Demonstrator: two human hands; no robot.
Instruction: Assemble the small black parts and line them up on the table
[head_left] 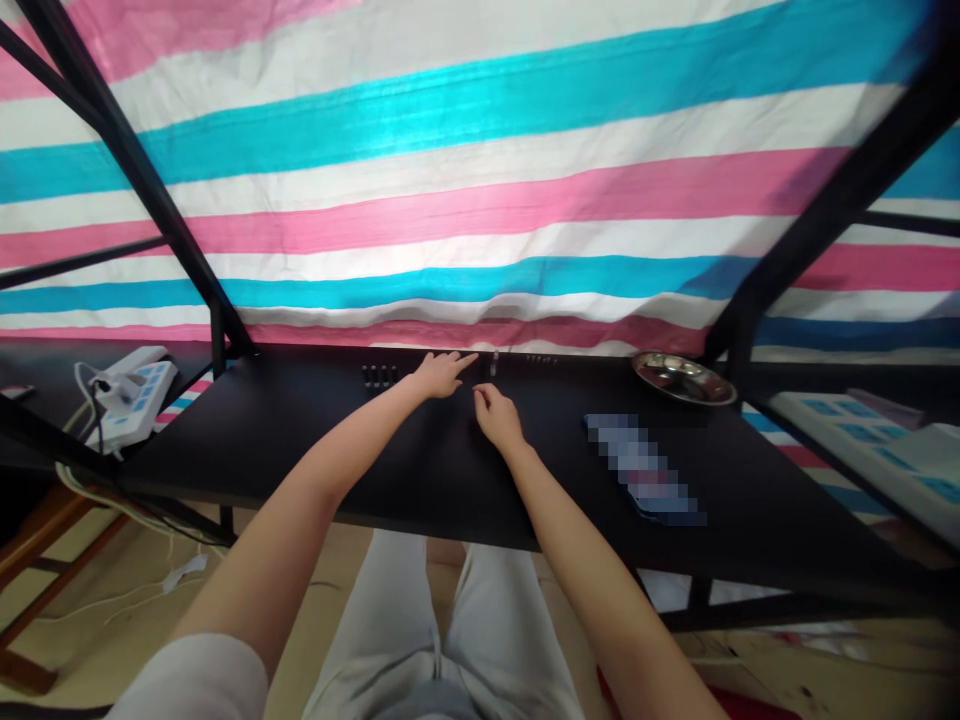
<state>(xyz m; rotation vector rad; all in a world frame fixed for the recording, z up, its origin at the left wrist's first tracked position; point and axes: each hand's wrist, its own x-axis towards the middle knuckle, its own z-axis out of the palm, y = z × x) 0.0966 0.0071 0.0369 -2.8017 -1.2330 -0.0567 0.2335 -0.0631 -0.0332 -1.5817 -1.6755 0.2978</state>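
My left hand [442, 373] reaches to the far edge of the black table [300, 440], fingers stretched out flat toward a small upright metal piece [494, 364]. My right hand [496, 415] rests just behind and to the right of it, fingers curled into a pinch; what they hold is too small to make out. A row of small dark parts [379, 376] stands left of my left hand. More tiny parts [541, 359] line the back edge on the right.
A round metal dish [682, 378] sits at the back right. A blurred flat object [645, 468] lies right of my right hand. Black frame bars [142, 180] rise on both sides. A white power strip [131, 395] with cables lies far left. A striped tarp [480, 200] hangs behind.
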